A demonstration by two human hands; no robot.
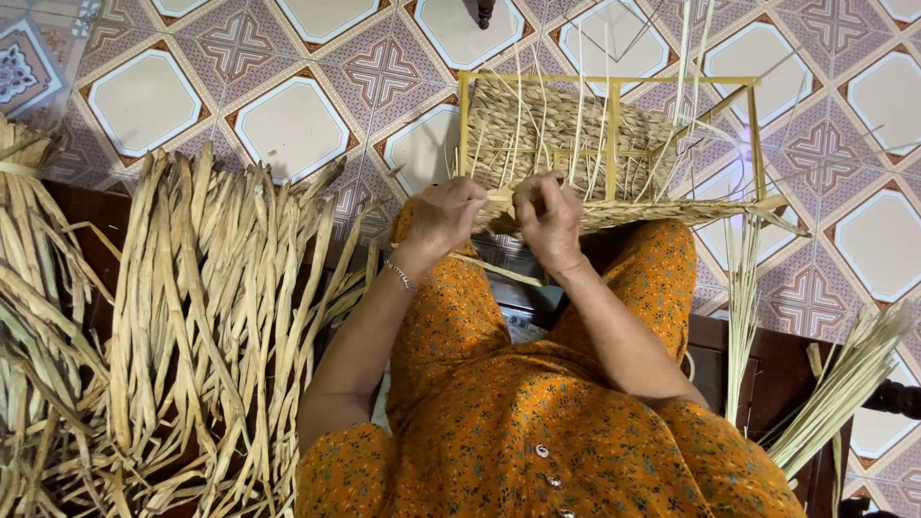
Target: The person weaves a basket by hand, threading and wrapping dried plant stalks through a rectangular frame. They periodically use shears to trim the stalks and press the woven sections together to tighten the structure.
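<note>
One half-woven basket (576,144) here, tan plaited straw inside a yellow stick frame, resting on the knees over the tiled floor (288,125), with loose stalks poking up. Both hands are at its near rim: left hand (446,213) fingers pinched on a strand, right hand (549,216) fingers curled around the rim weave. Two reed piles: a big pile (201,326) on the left, a thin bundle (825,384) on the right.

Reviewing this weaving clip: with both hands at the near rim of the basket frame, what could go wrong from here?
The left hand and right hand pinch strands at the near rim of the woven basket, which seems to rest on the knees; it might tip or slide. Loose upright stakes fan unevenly, so one may kink or get skipped. The dried reeds lie far left, a stretch that might upset the basket.
</note>
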